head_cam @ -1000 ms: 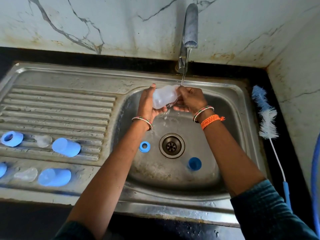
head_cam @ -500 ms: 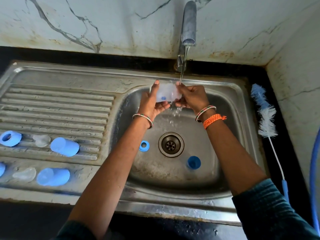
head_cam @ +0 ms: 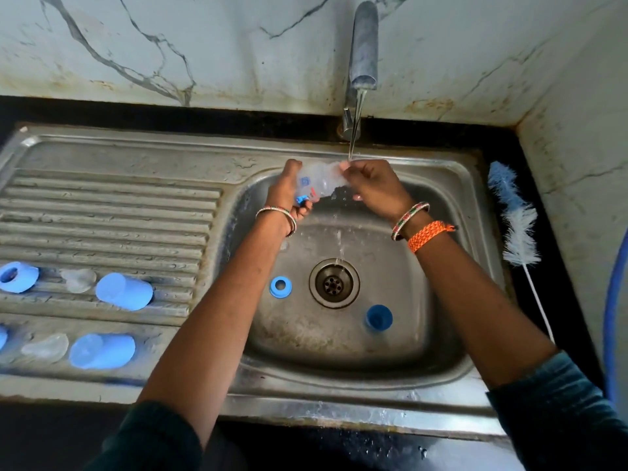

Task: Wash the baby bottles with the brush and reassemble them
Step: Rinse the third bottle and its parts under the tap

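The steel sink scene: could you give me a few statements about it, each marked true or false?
1. Both hands hold the clear plastic baby bottle under running water. True.
2. The blue-and-white bottle brush is inside the bottle. False: it lies on the black counter right of the steel sink.
3. A blue ring collar lies in the basin left of the drain. True.
4. The ribbed draining board holds only steel spoons. False: blue caps and clear teats lie there.

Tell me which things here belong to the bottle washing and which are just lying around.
Job: bottle held by left hand and right hand; brush; ring and cap in sink; caps, teats on drainer.
Lying about: blue hose.
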